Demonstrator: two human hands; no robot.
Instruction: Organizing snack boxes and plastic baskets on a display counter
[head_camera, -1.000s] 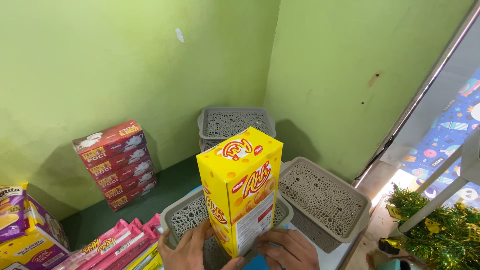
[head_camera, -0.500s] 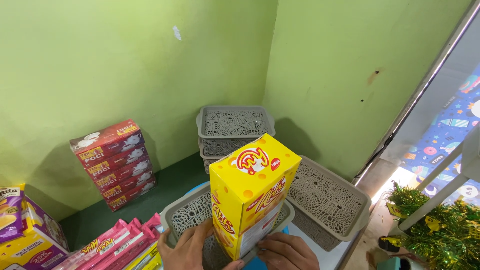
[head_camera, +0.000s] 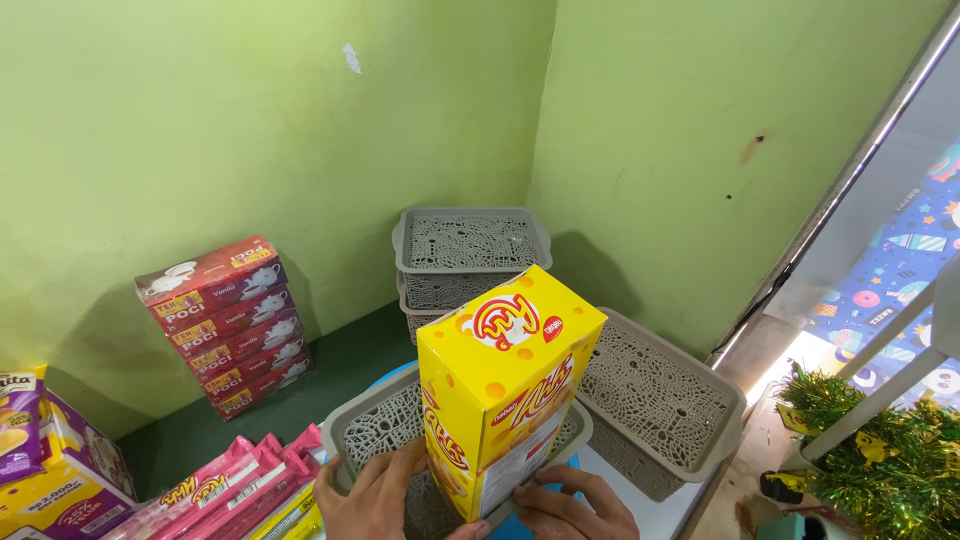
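Observation:
I hold a tall yellow snack box (head_camera: 505, 385) upright, tilted a little to the right, its lower end inside a grey perforated basket (head_camera: 375, 425) at the bottom centre. My left hand (head_camera: 375, 495) grips the box's lower left side by the basket's rim. My right hand (head_camera: 575, 505) grips its lower right corner from below. Only the fingers and backs of both hands show at the frame's bottom edge.
A stack of grey baskets (head_camera: 470, 250) stands in the green wall corner, another grey basket (head_camera: 660, 405) to the right. Red boxes (head_camera: 225, 325) are stacked at left, pink packets (head_camera: 235, 490) and purple-yellow boxes (head_camera: 50, 465) at bottom left. Green tinsel (head_camera: 880, 460) lies at right.
The yellow box has come lower and tipped to the right, its top face turning more toward me. Both hands have stayed at its base.

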